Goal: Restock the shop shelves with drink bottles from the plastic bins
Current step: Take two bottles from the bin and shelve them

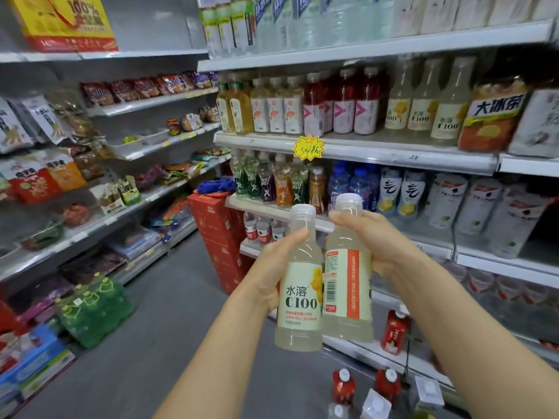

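Nearest, at the bottom edge, red bottles [344, 385] with white caps stand upright. Above them the person holds two pale drinks just beside each other in front of the shelving. The left hand [272, 267] has its fingers curled round the front-label bottle [301, 297], whose C100 label faces the camera. The right hand [375, 237] grips the barcode bottle [348, 282] at its shoulder, barcode showing. Both bottles lean slightly. Beyond, on the right, the drinks shelf [393, 152] carries a yellow price star [308, 147] on its rail and, farther right, a matching C100 row [423, 110].
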A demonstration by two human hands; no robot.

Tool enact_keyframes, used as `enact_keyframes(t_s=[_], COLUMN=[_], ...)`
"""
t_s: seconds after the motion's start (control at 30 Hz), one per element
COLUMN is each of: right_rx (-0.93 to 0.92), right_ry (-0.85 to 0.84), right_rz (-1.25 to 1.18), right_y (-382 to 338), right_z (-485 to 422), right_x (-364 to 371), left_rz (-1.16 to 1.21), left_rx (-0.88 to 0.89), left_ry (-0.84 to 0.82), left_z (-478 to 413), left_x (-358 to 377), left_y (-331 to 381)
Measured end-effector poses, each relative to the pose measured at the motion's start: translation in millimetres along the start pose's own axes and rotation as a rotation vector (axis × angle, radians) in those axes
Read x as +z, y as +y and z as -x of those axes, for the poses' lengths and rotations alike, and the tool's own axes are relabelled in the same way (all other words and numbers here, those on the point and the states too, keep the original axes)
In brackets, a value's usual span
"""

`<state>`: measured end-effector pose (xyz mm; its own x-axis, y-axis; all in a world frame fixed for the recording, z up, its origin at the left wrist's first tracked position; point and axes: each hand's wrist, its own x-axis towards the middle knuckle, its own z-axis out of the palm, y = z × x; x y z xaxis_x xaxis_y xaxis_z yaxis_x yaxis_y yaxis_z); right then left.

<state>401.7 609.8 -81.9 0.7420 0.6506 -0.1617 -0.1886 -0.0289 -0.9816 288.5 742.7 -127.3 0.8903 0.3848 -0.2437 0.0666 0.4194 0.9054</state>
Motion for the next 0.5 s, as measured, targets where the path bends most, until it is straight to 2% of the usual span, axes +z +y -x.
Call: enact_keyframes(t_s=[0.27,0.5], right_rx=[0.023,-0.112], right_ry=[0.067,0.169], right_rz=[0.088,0.115], right_y=[-28.4,-44.0], right_z=[-81.7,-115.3], right_x=[-22.5,-58.8], left_rz=[-0.106,-0.177], left_rx=[0.042,0.092], left_ry=[-0.052,-0.055], left_z=[-94.5,-161.8], left_x=[9.6,42.8], left_y=[32.3,46.0])
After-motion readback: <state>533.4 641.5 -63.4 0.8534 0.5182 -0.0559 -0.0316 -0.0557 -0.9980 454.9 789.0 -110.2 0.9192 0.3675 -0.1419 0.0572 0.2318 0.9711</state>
